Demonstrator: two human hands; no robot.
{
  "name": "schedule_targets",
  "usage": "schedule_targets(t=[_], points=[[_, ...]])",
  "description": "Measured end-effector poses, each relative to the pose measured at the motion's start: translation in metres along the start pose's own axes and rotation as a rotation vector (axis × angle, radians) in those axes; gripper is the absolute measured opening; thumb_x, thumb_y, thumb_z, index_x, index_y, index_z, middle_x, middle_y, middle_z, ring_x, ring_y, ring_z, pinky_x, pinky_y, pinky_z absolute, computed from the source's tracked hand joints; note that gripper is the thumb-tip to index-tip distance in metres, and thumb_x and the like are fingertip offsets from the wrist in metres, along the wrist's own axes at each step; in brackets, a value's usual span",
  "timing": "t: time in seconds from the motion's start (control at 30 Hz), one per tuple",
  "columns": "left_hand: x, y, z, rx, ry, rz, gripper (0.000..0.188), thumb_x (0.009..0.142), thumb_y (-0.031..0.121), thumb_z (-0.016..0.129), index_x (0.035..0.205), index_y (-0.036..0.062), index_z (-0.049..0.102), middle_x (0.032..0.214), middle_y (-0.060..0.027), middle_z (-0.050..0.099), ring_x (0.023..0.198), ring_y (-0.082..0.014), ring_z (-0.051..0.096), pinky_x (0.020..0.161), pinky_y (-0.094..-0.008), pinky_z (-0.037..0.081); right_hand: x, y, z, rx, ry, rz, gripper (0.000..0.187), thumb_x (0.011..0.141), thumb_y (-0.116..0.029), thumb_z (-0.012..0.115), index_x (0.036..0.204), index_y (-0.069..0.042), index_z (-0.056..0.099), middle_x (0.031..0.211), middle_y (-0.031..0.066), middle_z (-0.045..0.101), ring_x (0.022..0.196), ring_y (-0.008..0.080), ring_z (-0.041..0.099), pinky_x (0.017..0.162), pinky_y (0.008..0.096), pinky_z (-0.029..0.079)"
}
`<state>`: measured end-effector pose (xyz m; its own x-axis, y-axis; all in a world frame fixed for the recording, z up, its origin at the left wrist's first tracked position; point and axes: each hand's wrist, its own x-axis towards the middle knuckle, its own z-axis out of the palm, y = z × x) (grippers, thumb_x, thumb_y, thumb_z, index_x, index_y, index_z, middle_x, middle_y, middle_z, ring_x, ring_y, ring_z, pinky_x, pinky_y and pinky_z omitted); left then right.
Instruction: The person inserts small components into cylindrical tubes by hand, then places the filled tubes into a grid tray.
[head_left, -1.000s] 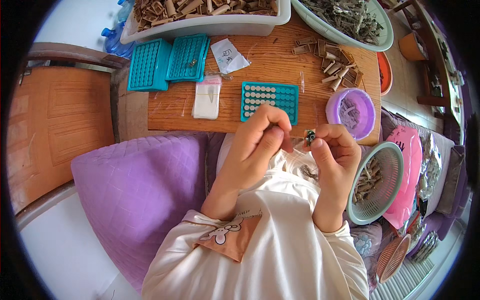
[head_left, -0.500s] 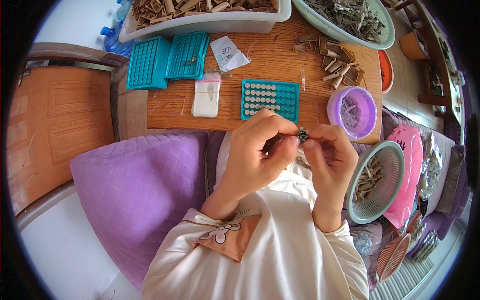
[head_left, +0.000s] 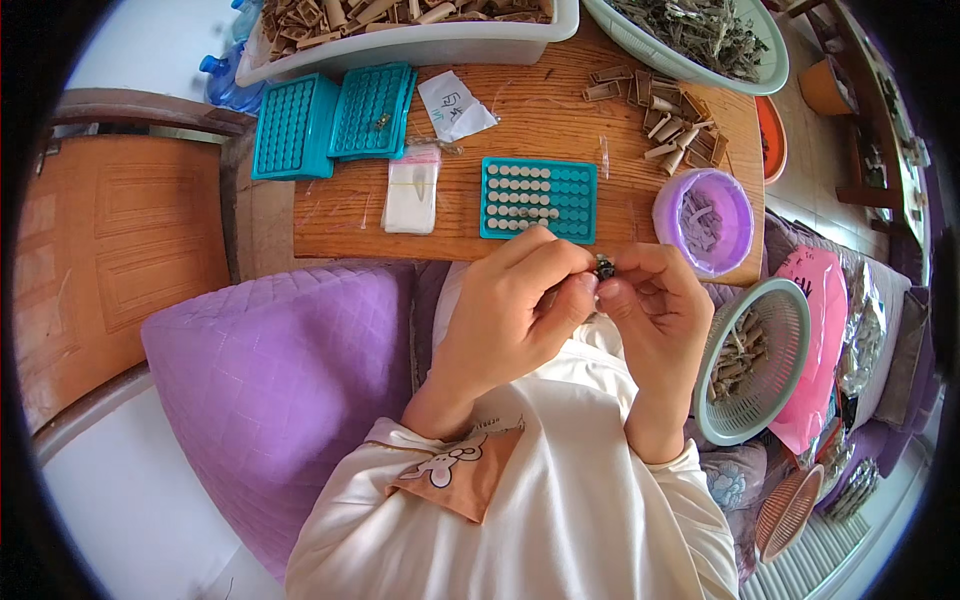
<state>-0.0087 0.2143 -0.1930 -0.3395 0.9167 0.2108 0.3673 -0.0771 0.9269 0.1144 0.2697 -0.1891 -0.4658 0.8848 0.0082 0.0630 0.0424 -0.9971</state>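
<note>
1. Wooden table [head_left: 458,190], brown, grained, ahead of both hands;
2. Right hand [head_left: 665,310]: thumb and forefinger pinched on one small dark part [head_left: 604,267], between both hands, near the table's edge;
3. Left hand [head_left: 510,315]: fingers curled, tips at the same part; whether they grip it cannot be told;
4. Teal tray [head_left: 573,203], just beyond: white discs [head_left: 518,185] in rows at left;
5. Purple tub [head_left: 743,225], right of tray: pale scraps [head_left: 700,222];
6. Grey-green basket [head_left: 787,355], beside right forearm [head_left: 657,425]: tan pieces [head_left: 735,368] inside
</note>
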Motion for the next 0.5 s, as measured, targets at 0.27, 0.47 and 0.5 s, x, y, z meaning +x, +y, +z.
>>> schedule_targets(t=[0.27,0.47,0.5], points=[[-0.0009,-0.0065,-0.0054,-0.334,-0.127,-0.158,0.008,0.073,0.007,0.052,0.069,0.0001,0.051,0.061,-0.0029,0.044,0.049,-0.0065,0.039,0.042,-0.0209,0.029,-0.0016,-0.01,-0.0037,0.274,-0.115,0.166,0.012,0.075,0.001,0.057,0.085,0.005,0.051,0.074,0.0082,0.057,0.065,0.0101,0.057,0.056,0.0207,0.048],[-0.0014,-0.0053,-0.0059,-0.535,-0.148,-0.281,0.013,0.076,0.01,0.052,0.068,-0.0003,0.049,0.062,-0.0003,0.043,0.052,-0.0033,0.037,0.044,-0.0194,0.028,-0.0011,-0.0067,-0.0073,0.448,-0.174,0.265,0.013,0.081,-0.005,0.052,0.088,0.004,0.049,0.072,0.0092,0.058,0.06,0.0117,0.058,0.053,0.0208,0.048],[-0.0015,-0.0056,-0.0061,-0.535,-0.149,-0.281,0.013,0.076,0.01,0.052,0.068,-0.0003,0.049,0.062,-0.0003,0.043,0.052,-0.0033,0.037,0.044,-0.0194,0.028,-0.0012,-0.0054,-0.0075,0.464,-0.177,0.263,0.013,0.081,-0.006,0.052,0.088,0.004,0.049,0.072,0.0092,0.058,0.059,0.0118,0.058,0.053,0.0207,0.048]])
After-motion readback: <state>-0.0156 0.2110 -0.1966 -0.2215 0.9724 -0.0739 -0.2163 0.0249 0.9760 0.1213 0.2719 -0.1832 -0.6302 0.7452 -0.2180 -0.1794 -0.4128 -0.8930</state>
